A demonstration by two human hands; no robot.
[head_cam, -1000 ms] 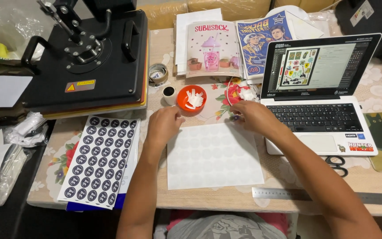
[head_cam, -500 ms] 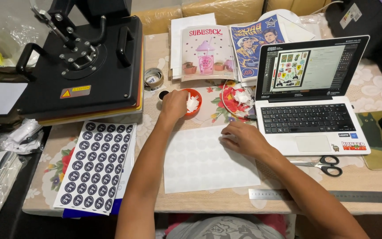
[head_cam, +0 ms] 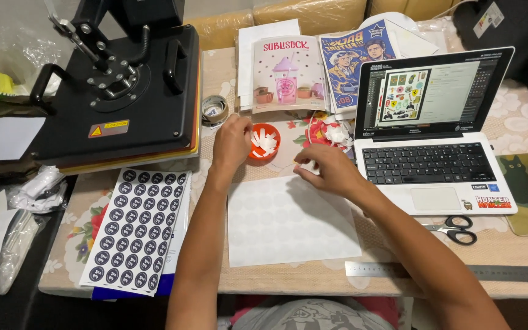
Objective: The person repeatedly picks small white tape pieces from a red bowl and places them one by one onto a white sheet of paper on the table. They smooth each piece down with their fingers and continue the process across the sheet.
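While the left hand [head_cam: 232, 142] dips into the red bowl [head_cam: 264, 142], its grip hidden, picking seems underway. The right hand [head_cam: 331, 171], grip narrow, rests on the white sheet's [head_cam: 288, 223] far edge.

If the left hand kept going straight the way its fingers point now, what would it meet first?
Most likely the small round orange dish holding white paper bits: the left hand is already at its left rim, fingers aimed up and slightly right. Whether they touch the rim is unclear from this overhead view.
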